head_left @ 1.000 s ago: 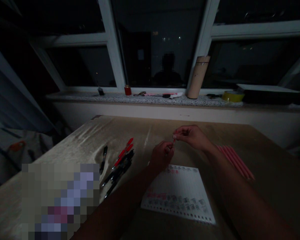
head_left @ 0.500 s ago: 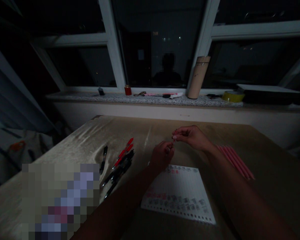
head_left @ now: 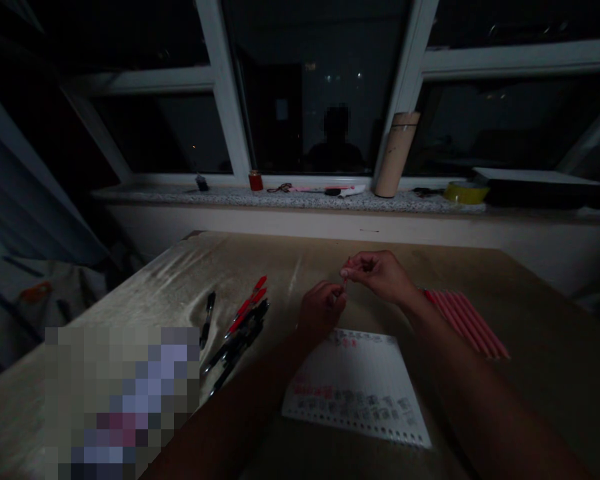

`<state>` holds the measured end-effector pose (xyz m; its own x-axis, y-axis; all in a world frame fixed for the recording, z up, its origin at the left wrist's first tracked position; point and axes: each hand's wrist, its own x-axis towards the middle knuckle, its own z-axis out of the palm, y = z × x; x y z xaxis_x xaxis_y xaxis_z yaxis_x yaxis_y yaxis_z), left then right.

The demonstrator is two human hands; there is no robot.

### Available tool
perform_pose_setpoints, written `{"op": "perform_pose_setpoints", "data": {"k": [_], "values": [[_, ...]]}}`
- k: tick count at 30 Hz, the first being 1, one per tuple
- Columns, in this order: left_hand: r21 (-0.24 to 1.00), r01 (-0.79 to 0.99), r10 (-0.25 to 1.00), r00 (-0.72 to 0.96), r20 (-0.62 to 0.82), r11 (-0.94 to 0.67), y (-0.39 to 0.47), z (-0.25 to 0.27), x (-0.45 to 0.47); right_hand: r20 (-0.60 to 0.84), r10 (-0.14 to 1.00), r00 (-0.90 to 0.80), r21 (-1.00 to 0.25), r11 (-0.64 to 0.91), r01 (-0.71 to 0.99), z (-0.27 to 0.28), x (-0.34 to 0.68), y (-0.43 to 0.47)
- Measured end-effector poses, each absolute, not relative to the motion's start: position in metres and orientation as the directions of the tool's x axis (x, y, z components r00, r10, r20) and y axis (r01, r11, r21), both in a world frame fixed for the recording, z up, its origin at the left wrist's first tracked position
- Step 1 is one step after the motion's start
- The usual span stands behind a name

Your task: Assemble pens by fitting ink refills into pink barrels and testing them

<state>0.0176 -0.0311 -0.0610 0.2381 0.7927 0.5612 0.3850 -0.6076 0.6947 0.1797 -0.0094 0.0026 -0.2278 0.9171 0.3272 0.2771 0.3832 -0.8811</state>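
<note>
Over the table, just beyond the notebook sheet, my left hand (head_left: 324, 308) and my right hand (head_left: 377, 275) meet around a thin reddish pen (head_left: 345, 284). Both hands are closed: the right pinches its upper part between thumb and fingers, the left grips its lower end. Fingers cover most of it, and dim light hides its details. Under my left wrist lies a lined sheet (head_left: 360, 373) with punched holes and rows of red and black marks. To the right, beside my right forearm, several pink pens or sticks (head_left: 467, 323) lie in a row.
Left of my arms lie several black pens (head_left: 237, 343), red pens (head_left: 253, 300) and a separate black pen (head_left: 209, 317). A blurred patch covers the table's lower left. The windowsill (head_left: 305, 200) holds a tan flask (head_left: 398, 157), yellow tape (head_left: 466, 193) and a small red jar (head_left: 255, 181).
Both hands have shifted slightly left, still holding the thin pen. My right forearm has moved left too, showing more of the pink row.
</note>
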Motion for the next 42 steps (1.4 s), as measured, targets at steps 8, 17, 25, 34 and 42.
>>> {"op": "perform_pose_setpoints", "data": {"k": [8, 17, 25, 34, 42], "values": [[0.866, 0.207, 0.87, -0.108, 0.482, -0.454, -0.013, -0.058, -0.002, 0.338, 0.9, -0.276, -0.813, 0.427, 0.397, -0.01, 0.177, -0.003], [0.897, 0.172, 0.873, -0.215, 0.438, -0.408, -0.006, -0.059, -0.015, 0.287, 0.856, -0.429, -0.53, 0.515, 0.674, -0.034, 0.158, 0.001], [0.908, 0.194, 0.88, -0.238, 0.412, -0.372, -0.003, -0.066, -0.018, 0.082, 0.872, -0.483, -0.162, 0.49, 0.856, -0.031, 0.125, 0.023], [0.868, 0.202, 0.864, -0.135, 0.484, -0.454, -0.009, -0.063, -0.013, 0.095, 0.882, -0.462, -0.168, 0.472, 0.866, -0.046, 0.119, 0.03], [0.75, 0.298, 0.799, 0.079, 0.597, -0.59, -0.021, -0.066, 0.002, 0.4, 0.88, -0.256, -0.735, 0.475, 0.484, -0.027, 0.154, 0.028]]}}
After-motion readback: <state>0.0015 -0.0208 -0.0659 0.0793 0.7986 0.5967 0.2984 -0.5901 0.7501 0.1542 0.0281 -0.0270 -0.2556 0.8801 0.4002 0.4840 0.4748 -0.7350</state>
